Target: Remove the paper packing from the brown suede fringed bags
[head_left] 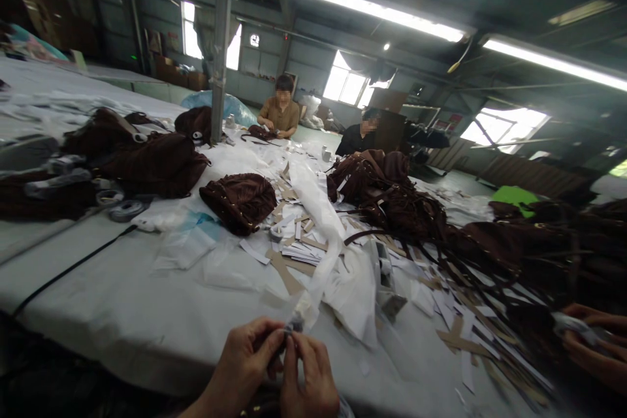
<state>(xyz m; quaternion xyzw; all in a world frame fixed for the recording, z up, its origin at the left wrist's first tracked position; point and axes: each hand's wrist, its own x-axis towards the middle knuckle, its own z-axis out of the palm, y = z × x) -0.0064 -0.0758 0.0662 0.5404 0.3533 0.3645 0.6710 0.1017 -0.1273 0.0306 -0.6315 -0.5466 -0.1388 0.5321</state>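
Observation:
At the table's near edge my left hand [247, 356] and my right hand [311, 375] meet, thumbs and fingers pinched together. Between the fingertips pokes up a small grey piece [294, 325]; its kind is too blurred to tell. Just behind it lies a long strip of thin white wrapping material [326, 261] running away across the table; I cannot tell whether it is joined to the grey piece. Something dark brown with gold-coloured bits [257, 410] shows below my hands, mostly hidden.
A brown bag [240, 201] lies ahead, with piles of brown bags [377, 186] to both sides. Paper and cardboard strips [306, 251] litter the middle. A tape roll [126, 209] lies left. Another person's hands [595, 339] hold something whitish at right. Two people sit opposite.

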